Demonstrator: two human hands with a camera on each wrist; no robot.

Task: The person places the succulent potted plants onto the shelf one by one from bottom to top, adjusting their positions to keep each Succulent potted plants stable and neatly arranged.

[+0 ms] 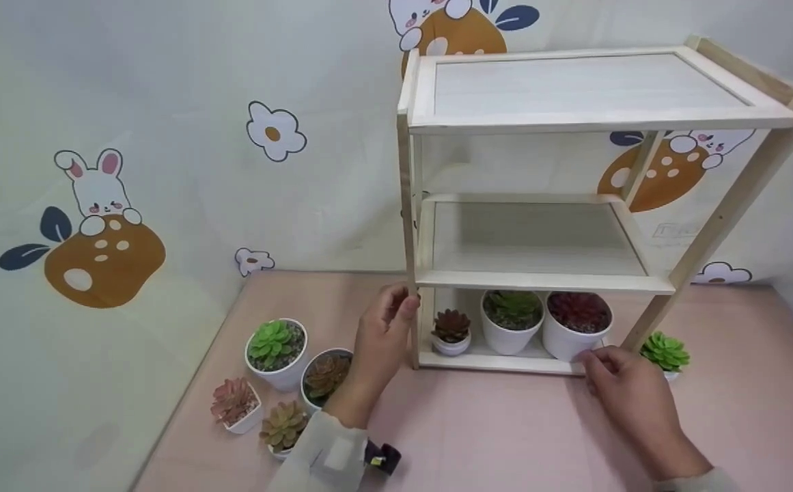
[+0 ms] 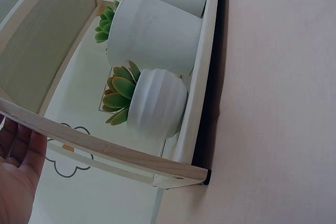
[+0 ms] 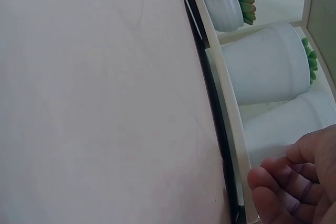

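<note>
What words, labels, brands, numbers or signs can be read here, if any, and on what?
No readable text.
Faint boxed marks on the white wall covering with rabbit pictures, seen through the pale wooden three-tier shelf: too blurred to read.
Round white plant pots on the shelf: no lettering visible.

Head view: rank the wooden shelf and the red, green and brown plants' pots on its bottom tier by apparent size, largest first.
1. wooden shelf
2. red plant's pot and green plant's pot: too alike to rank
3. brown plant's pot
</note>
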